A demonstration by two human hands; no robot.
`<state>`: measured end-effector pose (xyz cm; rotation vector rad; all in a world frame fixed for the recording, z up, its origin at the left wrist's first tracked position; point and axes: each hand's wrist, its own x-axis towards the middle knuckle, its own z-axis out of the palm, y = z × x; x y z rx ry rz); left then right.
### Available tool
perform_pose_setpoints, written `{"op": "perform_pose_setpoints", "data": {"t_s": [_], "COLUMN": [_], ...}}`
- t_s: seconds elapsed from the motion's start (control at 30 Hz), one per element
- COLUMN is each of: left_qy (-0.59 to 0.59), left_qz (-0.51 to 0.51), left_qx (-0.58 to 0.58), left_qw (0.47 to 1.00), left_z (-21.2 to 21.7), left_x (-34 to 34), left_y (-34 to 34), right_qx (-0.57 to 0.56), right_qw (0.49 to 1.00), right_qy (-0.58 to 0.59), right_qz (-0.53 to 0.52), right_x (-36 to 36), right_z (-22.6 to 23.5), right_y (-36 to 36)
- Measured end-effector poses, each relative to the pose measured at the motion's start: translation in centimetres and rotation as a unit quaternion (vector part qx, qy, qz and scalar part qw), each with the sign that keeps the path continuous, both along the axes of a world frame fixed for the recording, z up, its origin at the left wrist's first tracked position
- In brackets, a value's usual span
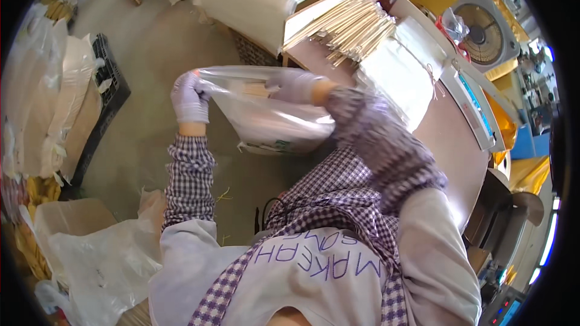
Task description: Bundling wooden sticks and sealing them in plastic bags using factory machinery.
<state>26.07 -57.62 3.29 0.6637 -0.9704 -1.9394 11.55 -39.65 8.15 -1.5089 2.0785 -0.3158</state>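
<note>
**Both hands on a clear plastic bag**

I see my left hand [190,98], in a pale glove, pinching the top edge of a clear plastic bag [266,122] at its left corner, fingers closed on the film. My right hand [294,85], gloved the same way, grips the bag's upper rim on the other side, so the two hands are held apart with the bag's mouth stretched between them. The bag hangs in the air in front of my chest, over the floor [163,42] and just left of the table [444,145]. Something pale and flat sits in its bottom; I cannot tell what.

On the table beyond my right hand lies a stack of thin wooden sticks [353,24], with white bags [399,72] beside it. A fan [483,35] stands at the far edge. A black crate [106,93] sits on the floor to my left.
</note>
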Motion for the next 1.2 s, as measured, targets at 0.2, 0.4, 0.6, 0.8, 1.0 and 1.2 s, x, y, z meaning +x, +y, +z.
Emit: {"op": "perform_pose_setpoints", "data": {"t_s": [0.2,0.4,0.6,0.8,1.0,1.2], "left_qy": [0.036,-0.032,0.058,0.102,-0.115,-0.201], "left_qz": [0.071,-0.422,-0.746,-0.711,-0.679,-0.658], "left_qx": [-0.008,-0.203,-0.322,-0.550,-0.630,-0.651], "left_qw": [0.997,0.883,0.580,0.426,0.360,0.322], "left_z": [3.2,3.7,3.6,-0.5,-0.4,1.6], "left_x": [-3.9,-7.5,-12.4,-19.8,-24.3,-27.9], "left_y": [1.4,26.5,50.6,70.3,79.8,85.7], "right_qx": [-0.331,-0.297,-0.138,0.030,0.140,0.127], "right_qw": [0.896,0.714,0.609,0.485,0.338,0.383], "right_qy": [-0.032,-0.016,0.219,0.109,0.088,-0.056], "right_qz": [-0.293,-0.633,-0.750,-0.867,-0.927,-0.913], "right_x": [1.0,9.4,11.6,0.6,-0.2,-5.7], "right_z": [4.7,-1.6,2.9,-2.8,-11.7,-11.8], "right_y": [22.4,47.0,59.0,74.6,92.8,90.6]}}
